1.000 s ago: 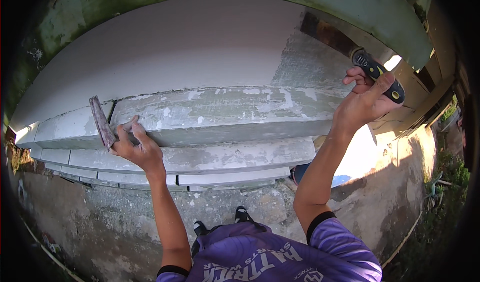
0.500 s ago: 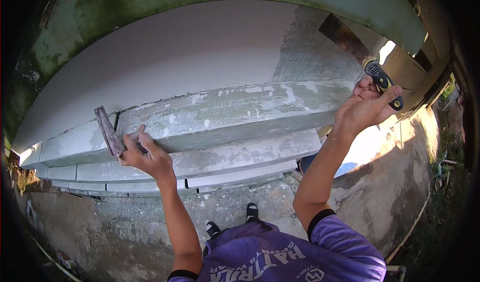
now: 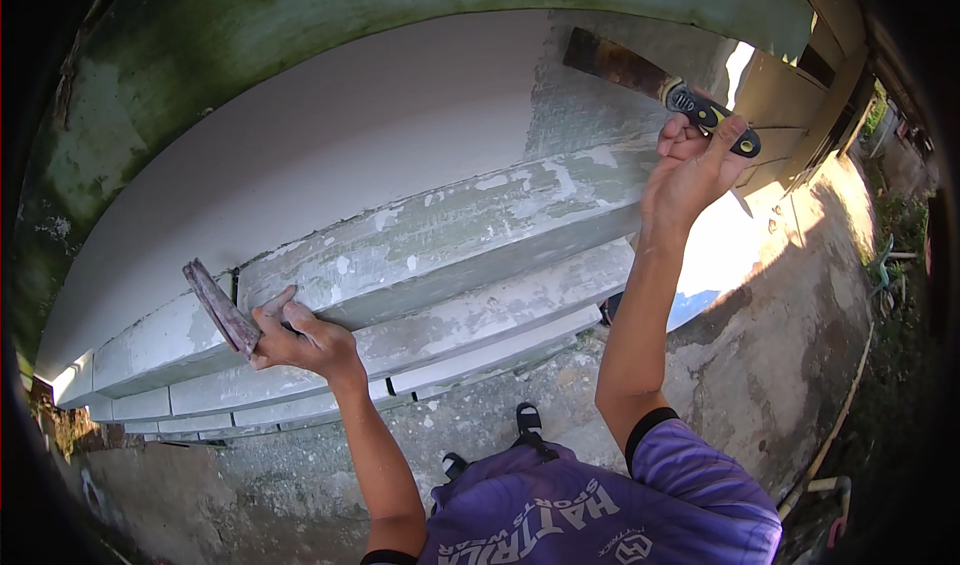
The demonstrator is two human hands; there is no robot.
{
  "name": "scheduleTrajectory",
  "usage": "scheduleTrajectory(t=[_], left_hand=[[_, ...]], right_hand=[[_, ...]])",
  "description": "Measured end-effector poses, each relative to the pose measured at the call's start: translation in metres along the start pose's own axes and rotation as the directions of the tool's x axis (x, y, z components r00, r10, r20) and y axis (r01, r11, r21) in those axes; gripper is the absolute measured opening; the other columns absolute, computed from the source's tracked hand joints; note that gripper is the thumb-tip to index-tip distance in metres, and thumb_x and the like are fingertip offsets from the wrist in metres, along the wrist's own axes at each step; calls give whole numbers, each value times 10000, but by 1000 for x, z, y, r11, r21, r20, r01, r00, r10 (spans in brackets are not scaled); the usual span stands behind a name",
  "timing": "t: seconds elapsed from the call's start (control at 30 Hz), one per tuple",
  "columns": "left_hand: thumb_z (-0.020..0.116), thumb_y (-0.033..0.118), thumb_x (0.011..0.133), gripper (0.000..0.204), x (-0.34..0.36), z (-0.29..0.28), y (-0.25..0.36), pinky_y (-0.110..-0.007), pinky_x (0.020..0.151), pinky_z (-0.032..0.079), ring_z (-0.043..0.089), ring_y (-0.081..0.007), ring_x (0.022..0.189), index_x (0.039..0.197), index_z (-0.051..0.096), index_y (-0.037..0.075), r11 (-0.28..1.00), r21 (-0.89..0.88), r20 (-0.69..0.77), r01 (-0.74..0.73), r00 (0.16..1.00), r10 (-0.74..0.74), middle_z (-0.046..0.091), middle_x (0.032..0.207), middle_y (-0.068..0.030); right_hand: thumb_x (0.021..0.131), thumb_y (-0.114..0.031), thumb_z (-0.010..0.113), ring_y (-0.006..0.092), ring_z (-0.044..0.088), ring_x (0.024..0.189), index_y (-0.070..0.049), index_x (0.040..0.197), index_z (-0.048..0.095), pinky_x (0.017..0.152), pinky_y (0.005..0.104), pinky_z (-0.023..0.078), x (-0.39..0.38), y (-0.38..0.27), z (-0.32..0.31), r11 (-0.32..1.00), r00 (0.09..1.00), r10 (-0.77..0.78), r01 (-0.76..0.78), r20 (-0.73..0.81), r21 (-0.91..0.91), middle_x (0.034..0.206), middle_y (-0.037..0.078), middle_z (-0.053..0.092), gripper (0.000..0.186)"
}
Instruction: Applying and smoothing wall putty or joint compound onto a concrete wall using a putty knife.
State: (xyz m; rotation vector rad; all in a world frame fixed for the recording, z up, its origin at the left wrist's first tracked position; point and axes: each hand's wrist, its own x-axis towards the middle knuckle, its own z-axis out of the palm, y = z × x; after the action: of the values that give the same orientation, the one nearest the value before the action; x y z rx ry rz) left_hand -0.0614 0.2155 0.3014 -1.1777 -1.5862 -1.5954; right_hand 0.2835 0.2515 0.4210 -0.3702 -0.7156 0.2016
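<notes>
My right hand grips a wide scraper's black and yellow handle; its rusty blade lies over a grey, roughly coated patch of the large smooth white surface. My left hand holds a narrow, dusty, greyish-purple flat piece, too unclear to name exactly, with fingers against a long stepped ledge mottled white and pale green. Whether the blade touches the surface is hard to tell.
A mossy green curved edge arches above. Below, stained concrete ground holds my sandalled feet. At the right are tan boards, a sunlit patch, something blue behind my forearm, plants and pipes.
The view has turned slightly. The scraper blade swung right, then back left across the grey patch, and my right hand is now higher in view. My left hand appears lower, still holding its piece.
</notes>
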Motion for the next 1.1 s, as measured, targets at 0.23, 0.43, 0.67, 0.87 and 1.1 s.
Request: scheduleTrajectory(t=[0.23, 0.43, 0.67, 0.87, 1.1], left_hand=[[439, 258, 918, 248, 0, 3, -3, -401, 899, 218, 387, -237, 895, 884, 601, 74, 1000, -22, -20, 1, 1000, -1, 597, 848, -61], [443, 273, 920, 269, -1, 4, -4, -410, 904, 218, 374, -252, 916, 871, 612, 70, 1000, -7, -36, 1, 999, -1, 580, 833, -64], [452, 263, 911, 260, -1, 5, -1, -420, 916, 217, 367, -272, 956, 857, 618, 71, 1000, -9, -47, -12, 999, 12, 567, 828, -69], [437, 317, 952, 311, -4, 5, -9, -440, 974, 214, 410, -285, 1041, 927, 622, 69, 999, 32, -26, -17, 1000, 18, 636, 933, -93], [469, 269, 908, 259, -2, 5, -4, -446, 934, 215, 384, -282, 969, 835, 627, 78, 999, -41, -37, -13, 999, 11, 556, 837, -64]], right_hand=[[1038, -413, 482, 143, 556, 568, -64, 1026, 403, 463, 230, 402, 2, 2, 7, 1000, 999, -18, 17, -27, -13, 825, 127, 634, 358], [1055, -350, 476, 146, 530, 526, -69, 968, 378, 441, 228, 352, -2, -5, 29, 999, 1000, 30, -30, 7, -21, 680, 98, 554, 309], [1012, -472, 505, 148, 554, 505, -105, 1059, 265, 400, 222, 360, 17, 8, 15, 996, 993, -65, 70, 96, -51, 826, 148, 590, 441], [998, -494, 518, 156, 557, 501, -109, 1060, 247, 385, 232, 363, 26, 3, 20, 991, 990, -121, 124, 79, -43, 763, 130, 547, 475], [982, -535, 515, 149, 543, 488, -115, 1163, 243, 386, 227, 363, 23, 9, 27, 988, 988, -138, 143, 72, -60, 725, 99, 504, 533]])
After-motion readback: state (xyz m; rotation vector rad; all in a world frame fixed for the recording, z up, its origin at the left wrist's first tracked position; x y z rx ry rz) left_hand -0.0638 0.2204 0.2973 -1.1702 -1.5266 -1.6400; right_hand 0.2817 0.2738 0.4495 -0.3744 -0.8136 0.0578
